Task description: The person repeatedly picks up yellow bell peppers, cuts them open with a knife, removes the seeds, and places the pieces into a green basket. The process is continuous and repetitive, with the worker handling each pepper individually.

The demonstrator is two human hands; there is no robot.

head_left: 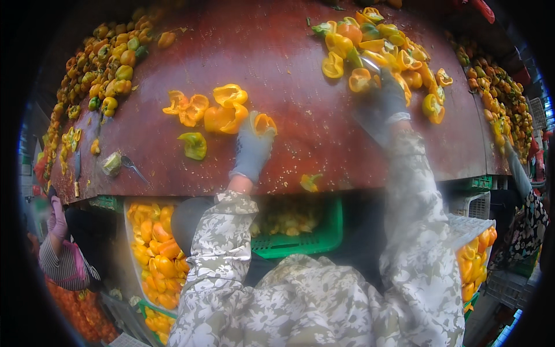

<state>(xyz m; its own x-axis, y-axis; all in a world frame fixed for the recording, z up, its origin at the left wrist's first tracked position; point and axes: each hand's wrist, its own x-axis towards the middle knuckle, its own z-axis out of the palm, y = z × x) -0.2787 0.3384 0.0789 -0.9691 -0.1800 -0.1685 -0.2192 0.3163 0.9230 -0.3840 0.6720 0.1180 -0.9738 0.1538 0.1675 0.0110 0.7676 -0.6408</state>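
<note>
My left hand [252, 151], in a grey glove, is closed on a hollow orange-yellow pepper half [266, 123] above the red table. Just beyond it lie several cut pepper pieces [226, 117], with a green-yellow piece [193, 145] to their left. My right hand [387, 99], also gloved, is smeared by motion at the near side of a heap of cut peppers [399, 53]. From its fingers a shiny metal tool [370, 64] sticks out toward the heap; the blur hides its exact kind.
Whole peppers [110, 66] pile up at the far left, others [497, 98] at the right. A spoon [134, 169] and a knife [77, 172] lie left. Below the table edge stand a green crate [298, 248] and a crate of pepper halves [156, 248]. Co-workers sit on both sides.
</note>
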